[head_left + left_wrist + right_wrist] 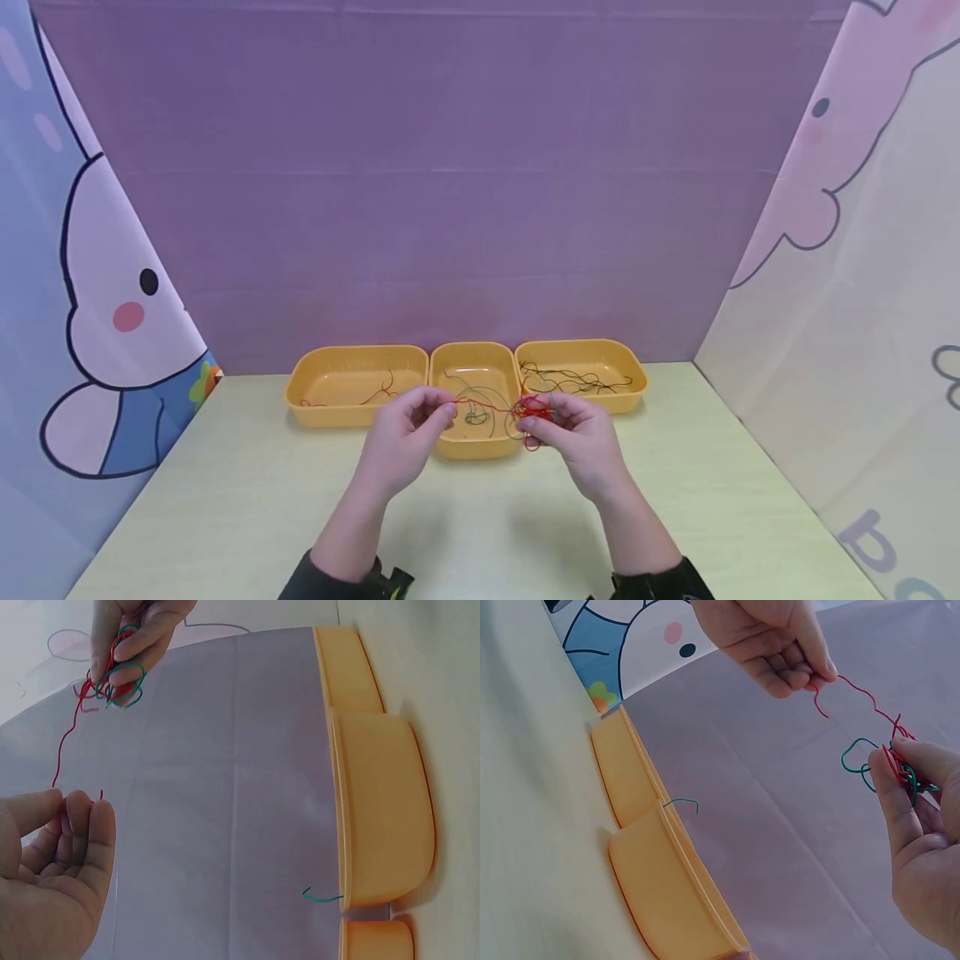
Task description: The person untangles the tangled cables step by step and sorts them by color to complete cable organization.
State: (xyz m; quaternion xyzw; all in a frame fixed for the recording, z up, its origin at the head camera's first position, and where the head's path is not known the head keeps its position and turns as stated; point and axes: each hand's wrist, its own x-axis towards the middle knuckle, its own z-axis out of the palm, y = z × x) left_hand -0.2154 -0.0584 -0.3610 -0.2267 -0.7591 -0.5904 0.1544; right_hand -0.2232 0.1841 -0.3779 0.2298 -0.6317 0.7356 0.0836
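Above the middle yellow tray (477, 451), both hands hold thin wire. My left hand (405, 437) pinches the end of a red wire (67, 742) between thumb and forefinger, and a short tip pokes out past the fingers. That wire runs across to a tangle of red and green wires (907, 776), which my right hand (585, 437) grips between thumb and fingers. Part of the tangle is hidden behind those fingers, while green loops stick out in both wrist views. Greenish wires (477, 414) lie coiled inside the middle tray.
To the left, another yellow tray (330, 417) contains a few red wires (384, 390). The right-hand yellow tray (626, 398) has several dark wires (573, 382). A green wire end (322, 899) juts over a tray rim. Behind the pale table (247, 500) stands a purple backdrop (480, 183).
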